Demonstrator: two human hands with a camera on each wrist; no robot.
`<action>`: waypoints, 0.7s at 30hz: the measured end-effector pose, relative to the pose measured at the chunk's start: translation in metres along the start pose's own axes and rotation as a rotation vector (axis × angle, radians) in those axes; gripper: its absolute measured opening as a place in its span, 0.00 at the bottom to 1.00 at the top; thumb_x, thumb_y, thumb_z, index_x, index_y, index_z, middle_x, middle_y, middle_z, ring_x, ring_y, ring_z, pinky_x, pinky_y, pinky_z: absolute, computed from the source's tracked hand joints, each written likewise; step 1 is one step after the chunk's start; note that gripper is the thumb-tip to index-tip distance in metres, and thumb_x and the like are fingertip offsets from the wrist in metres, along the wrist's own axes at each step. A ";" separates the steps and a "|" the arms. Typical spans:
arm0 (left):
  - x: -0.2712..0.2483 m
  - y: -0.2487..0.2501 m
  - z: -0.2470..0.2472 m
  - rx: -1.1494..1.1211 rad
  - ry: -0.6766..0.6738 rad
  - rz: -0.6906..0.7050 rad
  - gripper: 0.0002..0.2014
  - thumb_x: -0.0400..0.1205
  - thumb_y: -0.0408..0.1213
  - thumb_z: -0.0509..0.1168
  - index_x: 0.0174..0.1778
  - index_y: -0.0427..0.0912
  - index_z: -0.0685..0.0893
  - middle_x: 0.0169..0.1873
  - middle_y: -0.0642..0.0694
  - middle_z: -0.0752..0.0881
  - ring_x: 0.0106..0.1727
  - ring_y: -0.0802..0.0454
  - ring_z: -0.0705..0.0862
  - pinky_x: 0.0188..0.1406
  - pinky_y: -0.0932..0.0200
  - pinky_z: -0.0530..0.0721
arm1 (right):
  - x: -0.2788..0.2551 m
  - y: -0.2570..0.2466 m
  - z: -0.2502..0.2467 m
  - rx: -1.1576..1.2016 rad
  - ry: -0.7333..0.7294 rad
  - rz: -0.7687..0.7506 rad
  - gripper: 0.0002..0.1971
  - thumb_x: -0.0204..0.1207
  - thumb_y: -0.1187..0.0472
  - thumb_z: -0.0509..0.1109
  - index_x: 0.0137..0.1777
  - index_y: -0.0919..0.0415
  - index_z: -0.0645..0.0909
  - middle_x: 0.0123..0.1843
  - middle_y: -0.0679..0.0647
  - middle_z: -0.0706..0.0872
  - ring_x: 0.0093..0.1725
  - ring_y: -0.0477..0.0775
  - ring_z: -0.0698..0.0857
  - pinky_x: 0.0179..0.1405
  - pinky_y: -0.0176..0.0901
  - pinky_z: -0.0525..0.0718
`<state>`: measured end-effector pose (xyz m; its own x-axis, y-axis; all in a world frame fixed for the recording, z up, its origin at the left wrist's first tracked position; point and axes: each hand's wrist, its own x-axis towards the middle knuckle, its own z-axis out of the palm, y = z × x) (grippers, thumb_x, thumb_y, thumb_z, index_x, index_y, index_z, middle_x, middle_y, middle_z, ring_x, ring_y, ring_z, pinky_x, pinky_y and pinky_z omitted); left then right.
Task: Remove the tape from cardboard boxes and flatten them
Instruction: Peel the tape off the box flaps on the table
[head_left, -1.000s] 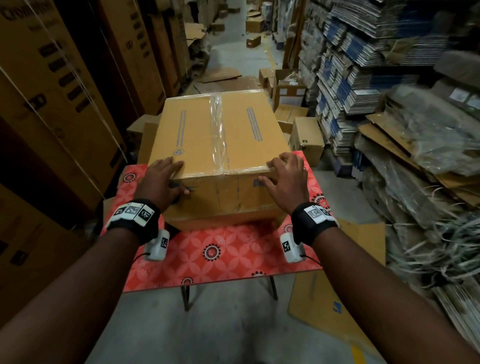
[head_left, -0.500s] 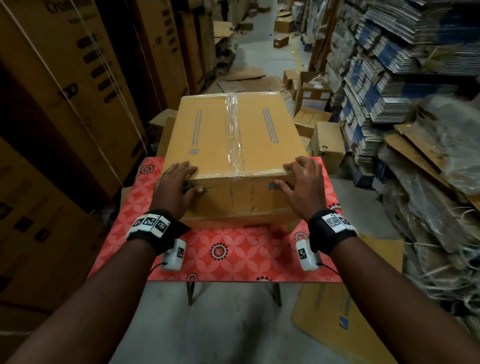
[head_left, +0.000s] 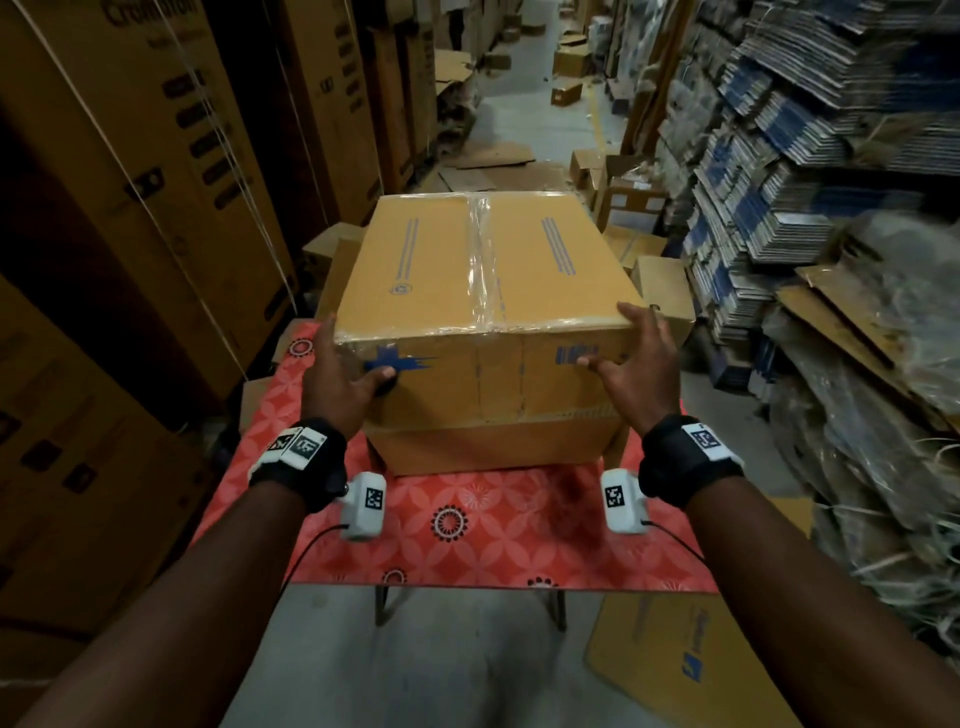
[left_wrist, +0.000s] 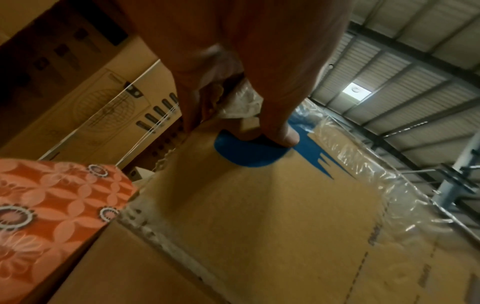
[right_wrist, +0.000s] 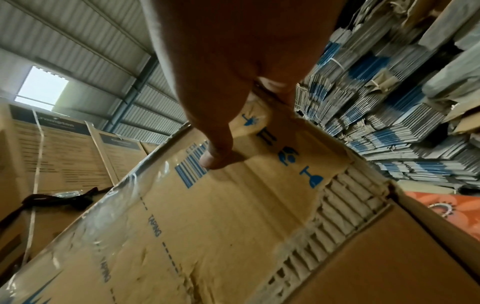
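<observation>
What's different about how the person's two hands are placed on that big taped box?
The left hand grips the cardboard box at its near left corner, thumb on the blue print; the right hand grips the near right corner, thumb by the blue barcode. The left hand also has crumpled tape tucked in its palm; the right shows nothing extra. Both have thumbs on the front face.
</observation>
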<state>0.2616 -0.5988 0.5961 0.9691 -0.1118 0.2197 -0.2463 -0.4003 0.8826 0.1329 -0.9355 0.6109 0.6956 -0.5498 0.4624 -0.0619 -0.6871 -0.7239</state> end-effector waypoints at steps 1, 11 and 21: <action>0.002 0.002 0.000 0.031 -0.008 0.002 0.47 0.72 0.35 0.79 0.82 0.51 0.57 0.63 0.50 0.82 0.61 0.52 0.81 0.58 0.58 0.77 | 0.004 0.001 -0.002 -0.010 0.005 -0.012 0.37 0.60 0.57 0.86 0.70 0.53 0.76 0.68 0.56 0.78 0.66 0.58 0.78 0.63 0.49 0.82; -0.019 -0.011 0.029 0.203 -0.097 0.077 0.42 0.78 0.30 0.70 0.84 0.47 0.53 0.44 0.41 0.85 0.44 0.42 0.84 0.40 0.52 0.82 | -0.020 0.040 -0.017 -0.103 -0.027 0.042 0.37 0.60 0.58 0.87 0.70 0.58 0.75 0.69 0.62 0.73 0.65 0.62 0.79 0.65 0.51 0.82; -0.033 -0.018 0.031 0.049 0.182 -0.004 0.19 0.77 0.40 0.74 0.57 0.42 0.72 0.52 0.47 0.82 0.54 0.46 0.84 0.46 0.53 0.84 | -0.032 0.020 -0.004 -0.541 -0.011 -0.166 0.33 0.66 0.52 0.81 0.71 0.59 0.75 0.78 0.63 0.69 0.79 0.67 0.66 0.75 0.69 0.64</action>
<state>0.2334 -0.6159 0.5603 0.9549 0.0545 0.2918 -0.2384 -0.4447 0.8634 0.1064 -0.9332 0.5832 0.7348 -0.4104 0.5401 -0.3070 -0.9112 -0.2748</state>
